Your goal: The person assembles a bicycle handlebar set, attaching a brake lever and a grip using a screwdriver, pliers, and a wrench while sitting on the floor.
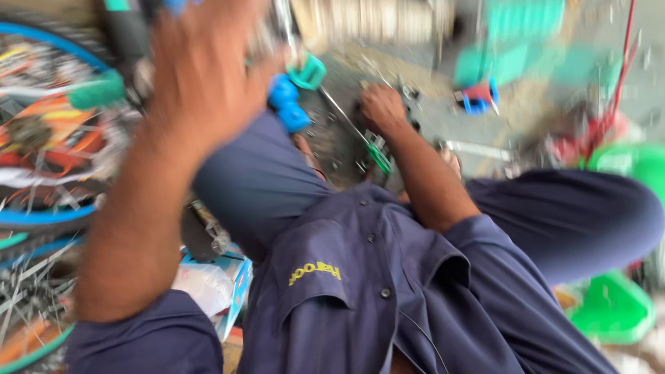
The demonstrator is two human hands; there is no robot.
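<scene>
The person's dark blue work clothes (388, 291) fill the near middle of the blurred view, with 1 trouser leg (263, 180) rising toward the middle and another (575, 215) stretching off to the right. At the left edge stand bicycle wheels with blue rims (41, 215) and thin spokes, an orange frame part (55, 135) showing between them.

The left hand (204, 76) is raised at the far left, its back toward the camera and its fingers spread wide over the blurred bicycle parts; motion blur hides whether it grips anything. Just beside it on the right are a blue plastic part (287, 104) and a teal piece (308, 71).

The right hand (381, 107) reaches down to the gritty floor (339, 142) in the far middle, fingers curled downward; I cannot tell whether it holds anything. A thin metal rod (346, 121) runs slantwise just left of it, ending in a green fitting (378, 158) near the wrist.

Far right on the floor lies a small red and blue item (478, 97), with blurred teal shapes (519, 31) beyond it. A green plastic object (613, 308) sits at the near right, and another green shape (634, 163) lies above the right leg. A white bag in a blue-edged box (211, 287) rests near the left, below the left forearm.
</scene>
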